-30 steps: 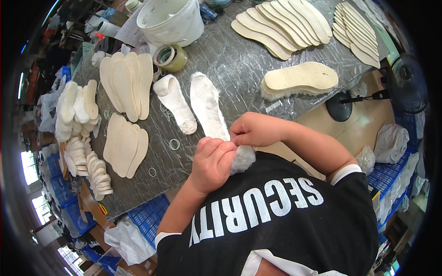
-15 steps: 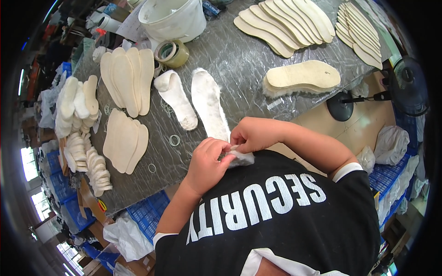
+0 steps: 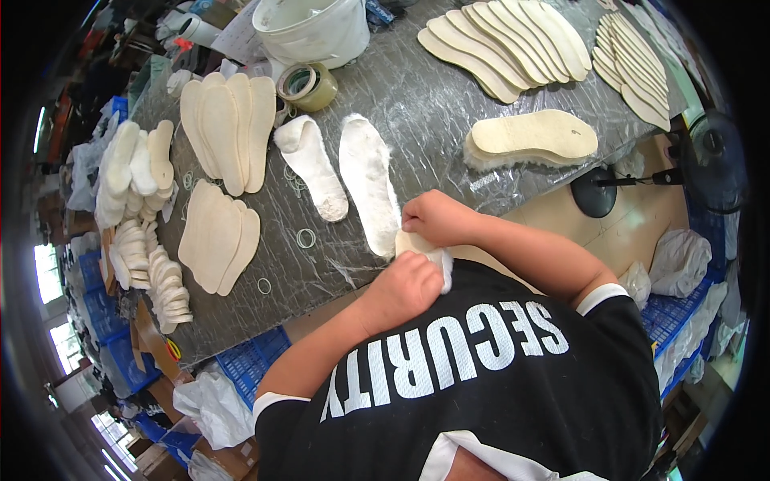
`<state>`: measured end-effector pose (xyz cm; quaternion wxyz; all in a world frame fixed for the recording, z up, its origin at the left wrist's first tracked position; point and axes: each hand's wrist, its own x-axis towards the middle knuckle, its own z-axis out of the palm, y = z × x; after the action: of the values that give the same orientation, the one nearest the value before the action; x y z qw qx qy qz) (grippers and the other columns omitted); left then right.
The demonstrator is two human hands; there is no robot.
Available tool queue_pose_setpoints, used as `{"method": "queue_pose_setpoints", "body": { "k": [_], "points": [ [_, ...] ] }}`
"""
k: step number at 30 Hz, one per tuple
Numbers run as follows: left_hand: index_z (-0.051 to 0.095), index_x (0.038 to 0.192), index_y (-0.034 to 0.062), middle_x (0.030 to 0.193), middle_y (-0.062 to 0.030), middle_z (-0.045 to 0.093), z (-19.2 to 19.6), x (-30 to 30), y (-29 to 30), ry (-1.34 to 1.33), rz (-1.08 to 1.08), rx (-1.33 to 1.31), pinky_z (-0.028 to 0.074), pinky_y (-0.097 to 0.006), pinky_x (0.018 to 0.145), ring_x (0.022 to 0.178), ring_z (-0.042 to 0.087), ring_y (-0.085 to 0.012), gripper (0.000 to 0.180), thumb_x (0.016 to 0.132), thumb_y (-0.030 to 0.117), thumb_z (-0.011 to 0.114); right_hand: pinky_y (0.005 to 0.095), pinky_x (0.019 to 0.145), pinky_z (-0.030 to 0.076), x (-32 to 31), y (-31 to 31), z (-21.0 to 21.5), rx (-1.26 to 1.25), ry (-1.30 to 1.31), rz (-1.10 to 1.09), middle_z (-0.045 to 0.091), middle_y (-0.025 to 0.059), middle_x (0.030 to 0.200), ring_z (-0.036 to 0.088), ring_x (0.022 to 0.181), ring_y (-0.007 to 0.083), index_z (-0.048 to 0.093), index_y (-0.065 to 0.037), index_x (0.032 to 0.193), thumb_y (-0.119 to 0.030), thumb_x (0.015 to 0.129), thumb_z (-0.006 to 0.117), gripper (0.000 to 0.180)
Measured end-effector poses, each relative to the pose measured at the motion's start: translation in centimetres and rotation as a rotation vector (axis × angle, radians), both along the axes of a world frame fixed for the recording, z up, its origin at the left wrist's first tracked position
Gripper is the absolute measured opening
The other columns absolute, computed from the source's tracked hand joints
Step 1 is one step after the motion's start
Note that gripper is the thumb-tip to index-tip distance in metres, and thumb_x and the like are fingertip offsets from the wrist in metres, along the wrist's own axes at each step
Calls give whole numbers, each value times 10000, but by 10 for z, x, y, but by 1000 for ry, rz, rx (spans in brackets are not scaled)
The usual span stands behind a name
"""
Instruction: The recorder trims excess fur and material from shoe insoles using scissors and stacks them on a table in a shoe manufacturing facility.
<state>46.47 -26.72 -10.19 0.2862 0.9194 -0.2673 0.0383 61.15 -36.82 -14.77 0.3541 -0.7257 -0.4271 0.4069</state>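
I have a small insole (image 3: 419,244) pinched between both hands at the near edge of the table (image 3: 449,96), right against my chest. My left hand (image 3: 401,290) is curled shut on its near end, where white fleece bulges out beside my knuckles; my right hand (image 3: 433,218) is closed on its far end, fingers folded down over the tan face. Only a sliver of the piece shows between the two fists, so I cannot tell its long axis for sure, though it seems to run from one hand to the other. Both hands touch it; neither is nearer. Just beyond my right hand lies a fleece insole (image 3: 369,192), white side up, its length running away from me, with a second, shorter one (image 3: 313,164) beside it to the left. Farther left are fanned tan insoles (image 3: 216,236), and rubber bands (image 3: 305,238) are scattered on the plastic-wrapped surface. A tape roll (image 3: 305,84) and a white bucket (image 3: 317,28) stand at the far side, more insole fans (image 3: 501,44) to the far right.
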Motion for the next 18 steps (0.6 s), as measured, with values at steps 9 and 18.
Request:
{"method": "queue_pose_setpoints", "body": {
  "k": [9,18],
  "points": [
    [540,874,6,869,-107,557,26,14,35,163,322,-197,467,-321,719,797,576,-262,190,707,-39,619,352,861,478,-12,-6,-40,124,1087,-114,640,105,1100,614,986,207,598,-43,1171,-398,982,454,427],
    [584,874,-11,830,11,574,-1,23,74,413,840,-870,445,-199,643,732,525,-37,62,841,-63,578,331,902,473,-28,-3,-33,144,904,-12,673,78,1061,617,973,150,599,-17,1196,-138,795,749,445]
  ]
}}
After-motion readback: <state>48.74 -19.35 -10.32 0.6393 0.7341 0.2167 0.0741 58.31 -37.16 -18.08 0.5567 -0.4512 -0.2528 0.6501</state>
